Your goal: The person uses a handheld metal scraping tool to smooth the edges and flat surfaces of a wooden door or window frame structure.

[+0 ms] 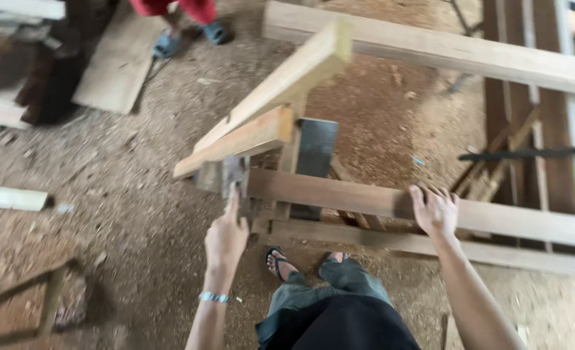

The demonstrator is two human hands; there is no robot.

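Pale tan-yellow sawn timber rails w/ faint grain; dark grey-black flat panel behind them. Floor: brown-grey dirt floor, reddish sawdust patch nr the frame. Light blue-silver beaded wristband on left wrist. Grey-green trousers, black top, black flip-flops. Other person at top: red clothing, blue sandals.

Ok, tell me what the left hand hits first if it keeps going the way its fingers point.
Likely the small grey block under the plank; the left hand already nearly touches it.
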